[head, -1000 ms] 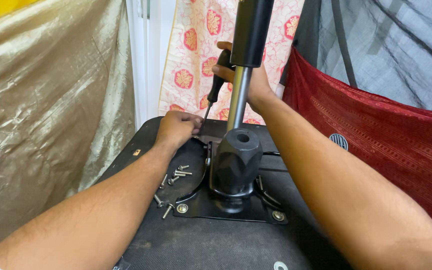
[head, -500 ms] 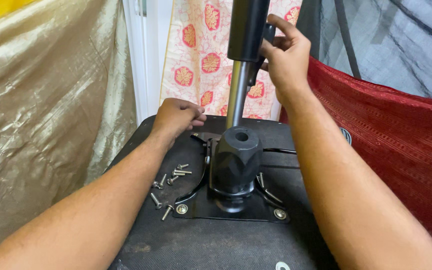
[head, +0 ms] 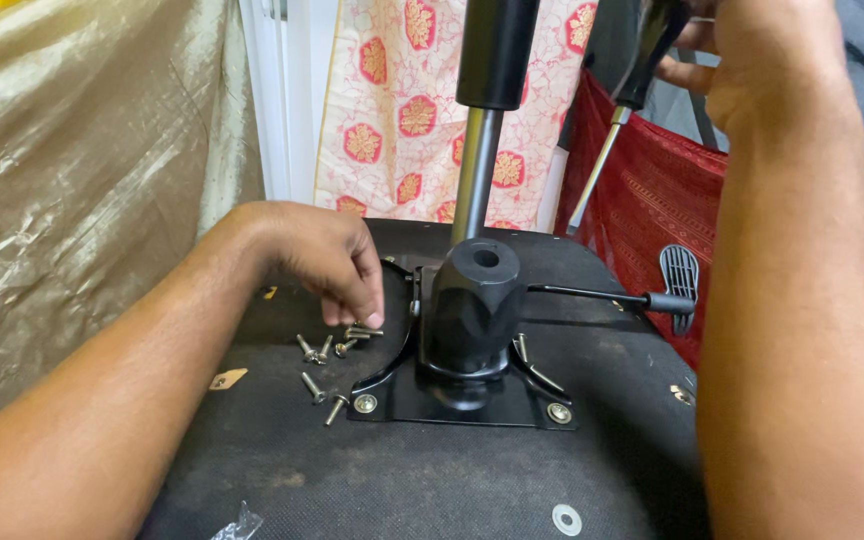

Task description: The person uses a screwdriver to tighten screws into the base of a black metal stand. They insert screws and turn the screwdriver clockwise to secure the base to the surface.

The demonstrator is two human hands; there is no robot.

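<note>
A black chair seat underside lies flat in front of me. A black metal mechanism plate is bolted on it, and a gas lift cylinder stands upright in it. Several loose silver screws lie left of the plate. My left hand reaches down and its fingertips pinch at a screw in the pile. My right hand is raised at the top right and grips a black-handled screwdriver, whose metal shaft points down and left.
A black adjustment lever with a paddle end sticks out right of the mechanism. A shiny gold cloth hangs at the left, a floral curtain behind, a red patterned fabric at the right. A washer hole sits near the front edge.
My left hand came down from the seat's back edge to the screw pile. My right hand left the cylinder, moved up and right, and now holds a screwdriver.
</note>
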